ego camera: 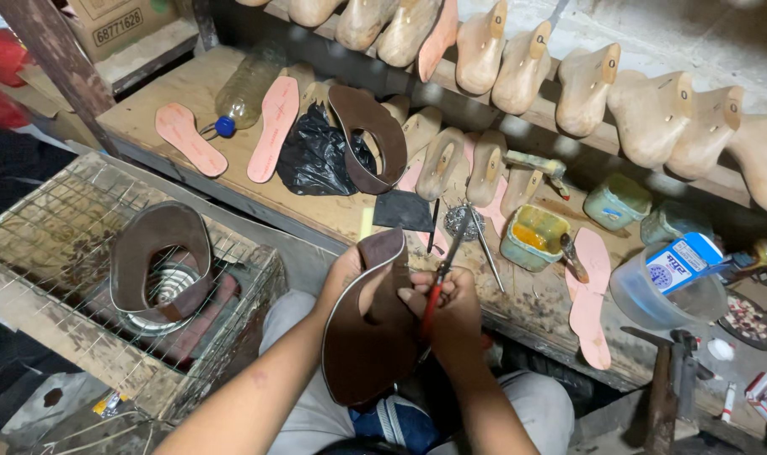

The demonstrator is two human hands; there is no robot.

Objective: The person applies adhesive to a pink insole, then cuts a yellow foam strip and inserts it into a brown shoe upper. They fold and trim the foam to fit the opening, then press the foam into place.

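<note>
My left hand (347,274) holds a brown leather shoe upper (367,337) by its left edge, over my lap. My right hand (447,297) grips red-handled pliers (442,274) whose metal jaws point up toward the bench, with its fingers also touching the upper's right edge. A second brown upper (368,135) lies on the wooden bench (147,105) beside a black plastic bag (314,156). A third upper (160,244) rests on the wire cage at left.
Wooden shoe lasts (586,84) line the back rack. Pink insoles (274,126), a plastic bottle (244,88), a glue pot (533,236), a clear tub (666,291) and a hammer (662,388) sit around the bench. A wire cage (55,219) stands at left.
</note>
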